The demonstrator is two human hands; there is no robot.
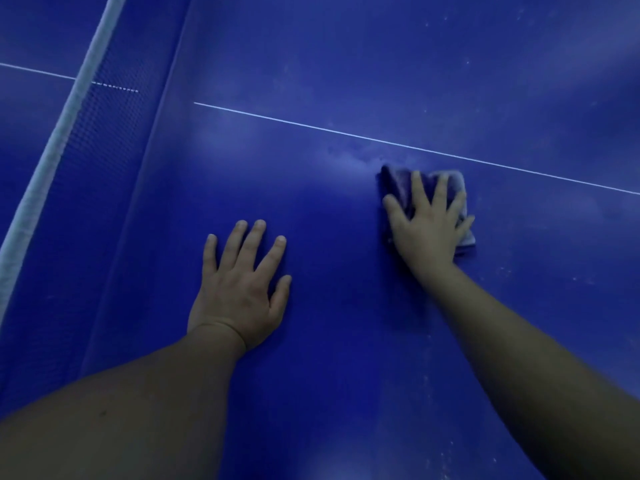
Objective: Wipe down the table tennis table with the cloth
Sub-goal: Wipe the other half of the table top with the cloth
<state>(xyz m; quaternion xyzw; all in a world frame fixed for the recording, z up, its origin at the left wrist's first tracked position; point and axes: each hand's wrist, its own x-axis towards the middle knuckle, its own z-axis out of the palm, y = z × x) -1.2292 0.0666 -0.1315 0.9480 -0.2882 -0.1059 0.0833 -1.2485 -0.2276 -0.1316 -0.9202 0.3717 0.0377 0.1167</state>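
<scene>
Table tennis table [346,323], blue, mid-wipe.

Smooth matte top, with pale dusty smears. Mesh net [114,109], white-taped, at left. Left hand [239,296] flat and relaxed on bare surface, likely bracing the lean. Right hand [427,223], fingers straight and spread, presses the cloth [394,183], soft and folded, flat just short of the thin white line [381,142], probably to spread pressure.

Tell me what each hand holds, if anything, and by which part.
Nothing is gripped. The right hand presses flat on the middle of the cloth, fingers spread; the left hand rests open on the table tennis table.
</scene>
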